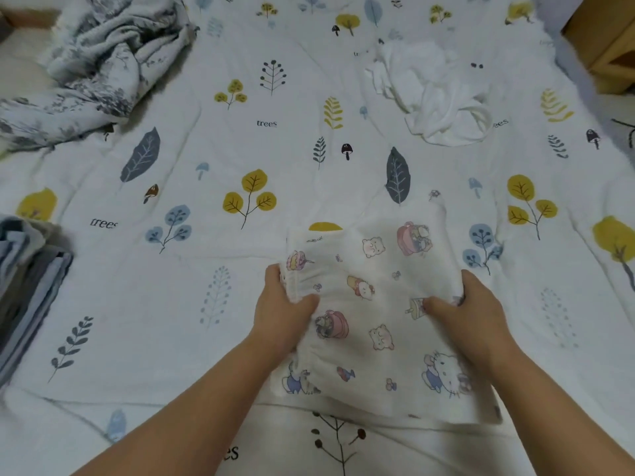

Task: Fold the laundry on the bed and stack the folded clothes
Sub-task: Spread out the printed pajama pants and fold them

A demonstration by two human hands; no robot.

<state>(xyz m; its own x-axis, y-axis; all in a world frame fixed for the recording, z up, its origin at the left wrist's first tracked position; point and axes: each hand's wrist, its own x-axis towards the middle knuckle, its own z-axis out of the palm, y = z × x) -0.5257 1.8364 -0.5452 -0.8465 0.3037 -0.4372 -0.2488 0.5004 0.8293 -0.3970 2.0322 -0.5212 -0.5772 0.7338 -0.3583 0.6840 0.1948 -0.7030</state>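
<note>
White cartoon-printed garment (374,304), partly folded.

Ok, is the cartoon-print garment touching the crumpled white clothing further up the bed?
Apart. The head view shows bare bedspread between the cartoon-print garment and the crumpled white clothing.

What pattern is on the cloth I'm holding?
White garment with small pastel cartoon characters, bears and cats, clearest in the head view.

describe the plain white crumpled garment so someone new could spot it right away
Start from the leaf-printed bedsheet and look to its far right, near the wooden furniture. There lies the plain white crumpled garment, unfolded. Unlike the cartoon-printed cloth in the hands, it has no pattern.
</note>
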